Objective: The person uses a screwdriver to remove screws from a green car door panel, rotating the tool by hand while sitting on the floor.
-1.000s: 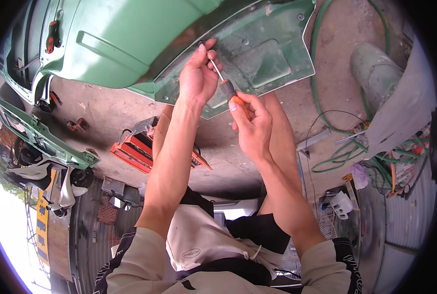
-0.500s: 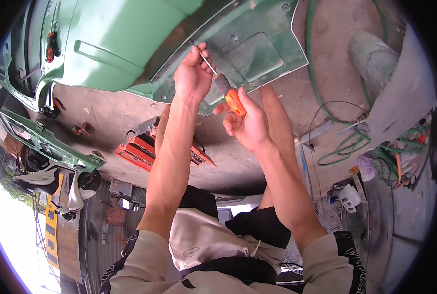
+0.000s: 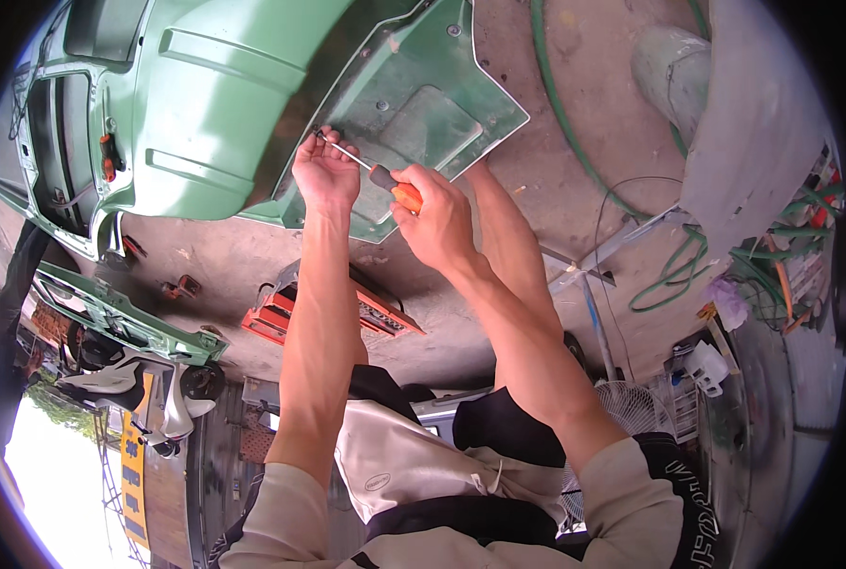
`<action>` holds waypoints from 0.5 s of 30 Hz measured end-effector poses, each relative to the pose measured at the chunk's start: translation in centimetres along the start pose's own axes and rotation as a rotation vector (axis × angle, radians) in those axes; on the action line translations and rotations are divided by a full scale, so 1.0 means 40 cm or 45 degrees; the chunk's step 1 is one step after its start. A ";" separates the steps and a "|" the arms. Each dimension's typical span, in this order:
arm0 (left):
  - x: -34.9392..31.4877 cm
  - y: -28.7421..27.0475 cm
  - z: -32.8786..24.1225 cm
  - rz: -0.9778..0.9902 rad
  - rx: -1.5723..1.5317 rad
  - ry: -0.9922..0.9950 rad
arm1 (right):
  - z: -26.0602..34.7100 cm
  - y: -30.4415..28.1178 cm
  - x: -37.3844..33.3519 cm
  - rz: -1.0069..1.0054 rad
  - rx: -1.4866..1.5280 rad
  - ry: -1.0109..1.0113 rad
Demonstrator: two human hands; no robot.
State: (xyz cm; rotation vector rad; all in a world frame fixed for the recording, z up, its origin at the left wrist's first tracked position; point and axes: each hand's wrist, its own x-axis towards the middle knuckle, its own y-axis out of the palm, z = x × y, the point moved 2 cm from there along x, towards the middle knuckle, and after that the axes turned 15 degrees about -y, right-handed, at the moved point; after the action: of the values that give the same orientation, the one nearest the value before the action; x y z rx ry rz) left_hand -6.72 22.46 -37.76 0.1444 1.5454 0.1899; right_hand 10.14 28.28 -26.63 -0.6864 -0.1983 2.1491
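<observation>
An orange and dark grey screwdriver [image 3: 382, 177] points up and to the left, its tip at a small dark fastener [image 3: 320, 136] on a green-painted panel [image 3: 413, 71]. My right hand [image 3: 439, 216] is wrapped round the handle. Fingers curled, my left hand [image 3: 326, 175] closes about the shaft near the tip, palm up, partly hiding the panel edge. More fasteners sit on the panel, which has a raised shape pressed into its middle. Alongside it stretches a larger green body shell [image 3: 205, 114], with a shadowed gap between.
A second orange-handled screwdriver [image 3: 110, 157] is at the shell's left. On the floor are a red toolbox [image 3: 271, 318], a power drill [image 3: 184, 286] and another green frame [image 3: 124, 313]. To the right are a green hose [image 3: 558, 128], a metal stand [image 3: 594, 268] and a fan [image 3: 632, 403].
The view has shifted, so the panel and both hands now appear further left and lower. My right hand has turned over, its fingers closing round the handle; before, they were looser.
</observation>
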 end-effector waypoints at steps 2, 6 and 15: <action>-0.008 0.010 0.022 0.001 -0.037 -0.041 | 0.014 -0.045 0.008 0.017 0.060 -0.044; -0.042 0.065 0.035 -0.065 -0.127 0.081 | 0.027 -0.136 0.025 0.059 0.385 0.264; -0.020 0.261 0.169 0.402 0.472 0.094 | -0.132 -0.239 0.111 -0.152 0.659 0.402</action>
State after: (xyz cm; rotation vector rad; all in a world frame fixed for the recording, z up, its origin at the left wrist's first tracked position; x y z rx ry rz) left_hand -0.32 32.66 -34.64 0.6827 1.6137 0.1565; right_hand 17.39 37.22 -29.33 -0.6714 0.4595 1.8353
